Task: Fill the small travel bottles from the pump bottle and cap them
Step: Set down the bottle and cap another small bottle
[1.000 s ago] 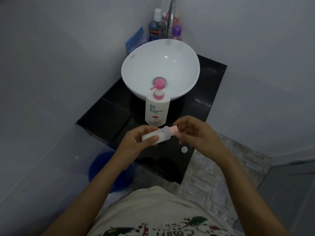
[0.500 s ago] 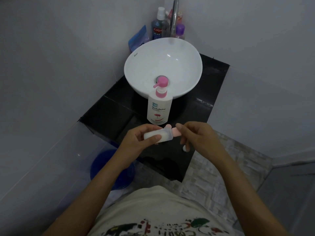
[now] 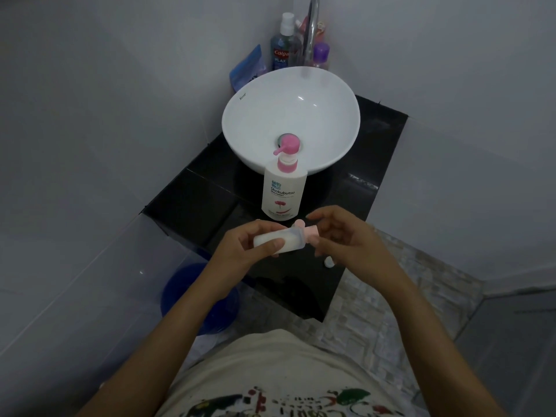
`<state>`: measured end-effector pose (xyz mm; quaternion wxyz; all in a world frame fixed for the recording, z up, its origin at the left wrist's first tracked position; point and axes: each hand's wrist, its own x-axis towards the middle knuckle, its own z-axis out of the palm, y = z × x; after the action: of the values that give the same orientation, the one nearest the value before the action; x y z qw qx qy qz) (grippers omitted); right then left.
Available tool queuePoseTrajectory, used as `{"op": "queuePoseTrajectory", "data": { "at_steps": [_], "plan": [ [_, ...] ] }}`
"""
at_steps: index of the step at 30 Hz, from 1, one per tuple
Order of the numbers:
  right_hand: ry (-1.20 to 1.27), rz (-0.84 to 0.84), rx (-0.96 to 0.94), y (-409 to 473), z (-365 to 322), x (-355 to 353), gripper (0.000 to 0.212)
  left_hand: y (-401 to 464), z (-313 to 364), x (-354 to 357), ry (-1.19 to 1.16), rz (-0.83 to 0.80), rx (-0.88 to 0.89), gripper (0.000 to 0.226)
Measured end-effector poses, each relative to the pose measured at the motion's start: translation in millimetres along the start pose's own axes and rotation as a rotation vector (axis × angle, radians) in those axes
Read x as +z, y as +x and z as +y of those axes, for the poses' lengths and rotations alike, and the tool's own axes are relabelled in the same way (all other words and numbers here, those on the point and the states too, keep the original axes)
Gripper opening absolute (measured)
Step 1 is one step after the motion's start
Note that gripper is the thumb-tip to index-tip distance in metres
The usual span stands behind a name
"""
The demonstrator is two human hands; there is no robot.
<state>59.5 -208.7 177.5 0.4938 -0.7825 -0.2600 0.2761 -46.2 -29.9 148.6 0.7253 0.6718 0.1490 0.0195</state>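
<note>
While our left hand [image 3: 245, 251] grips the small travel bottle [image 3: 278, 242] sideways above the black counter [image 3: 204, 200], our right hand [image 3: 341, 236] pinches its pink cap [image 3: 308, 233]. It looks light, soft-walled and squeezable, so we judge a gentle mid-body hold best. Just beyond stands the pump bottle [image 3: 282, 191].

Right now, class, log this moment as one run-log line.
left hand: holds bottle sideways | right hand: at pink cap | pump bottle: upright by sink

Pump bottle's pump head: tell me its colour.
Pink, on the white pump bottle; clearest in the head view.
</note>
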Motion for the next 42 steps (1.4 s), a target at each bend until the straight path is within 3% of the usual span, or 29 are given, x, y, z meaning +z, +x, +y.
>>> {"op": "queuePoseTrajectory", "data": {
  "at_steps": [3, 9, 15, 20, 24, 27, 30, 34, 42],
  "plan": [
    [-0.006, 0.037, 0.067, 1.6, 0.2, 5.0, 0.01, -0.1, -1.3, -0.8, 0.003, -0.005, -0.004, 0.022],
    [0.025, 0.003, 0.027, -1.7, 4.1, 3.6, 0.023, 0.7, -1.4, -1.7, -0.021, -0.01, -0.016, 0.025],
    [0.0, 0.031, 0.076, -2.7, 7.2, 11.5, 0.011, 0.4, -9.5, -2.6, -0.043, -0.028, -0.045, 0.025],
    [0.019, 0.109, 0.135, -2.5, 17.8, 24.1, 0.019, 3.9, -24.6, -4.7, 0.019, -0.022, -0.039, 0.024],
    [-0.243, 0.19, -0.07, 7.8, 19.6, 26.5, 0.023, 11.5, -37.0, -8.0, 0.111, 0.027, -0.041, 0.032],
    [-0.572, 0.172, -0.273, 30.2, 22.9, 27.8, 0.023, 16.7, -46.1, -19.6, 0.18, 0.173, -0.07, 0.04],
    [-0.882, 0.134, -0.4, 58.8, 31.0, 34.6, 0.021, 16.5, -52.5, -34.0, 0.205, 0.275, -0.078, 0.032],
    [-1.09, 0.044, -0.398, 87.8, 46.0, 44.9, 0.023, 17.6, -64.0, -47.0, 0.225, 0.332, -0.103, 0.028],
    [-1.198, -0.062, -0.302, 106.9, 61.0, 61.0, 0.022, 44.2, -89.4, -57.2, 0.31, 0.288, -0.133, 0.033]
  ]
}}
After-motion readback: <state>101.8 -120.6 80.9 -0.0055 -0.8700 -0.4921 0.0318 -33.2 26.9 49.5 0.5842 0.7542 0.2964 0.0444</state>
